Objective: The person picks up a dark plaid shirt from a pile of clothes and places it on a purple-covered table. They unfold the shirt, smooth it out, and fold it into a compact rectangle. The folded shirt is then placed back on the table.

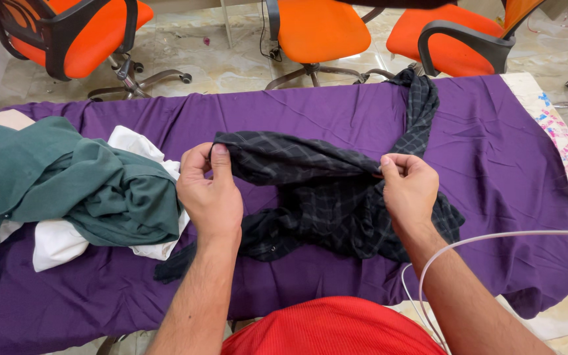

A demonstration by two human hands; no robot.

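The fingers (220, 160) of the left hand (210, 196) were pinched on the upper left edge of a dark plaid shirt (323, 197), thumb in front and the other fingers curled behind the cloth. The right hand (410, 190) gripped the same shirt further right, its fingers folded tight over a bunched fold, thumb pressed on top. Between the two hands the cloth was lifted in a loose ridge, while the rest lay crumpled on the purple cloth (494, 164) that covered the tabletop. One long part of the shirt, possibly a sleeve, trailed away to the far right edge.

To the left, a green garment (67, 184) lay heaped over a white garment (57, 243), just beside the left hand. A thin clear cable (488, 238) curved across the right forearm. The person's red top (330, 329) filled the near edge. Beyond the tabletop stood orange office chairs (323, 29) on a pale marble floor (225, 59).
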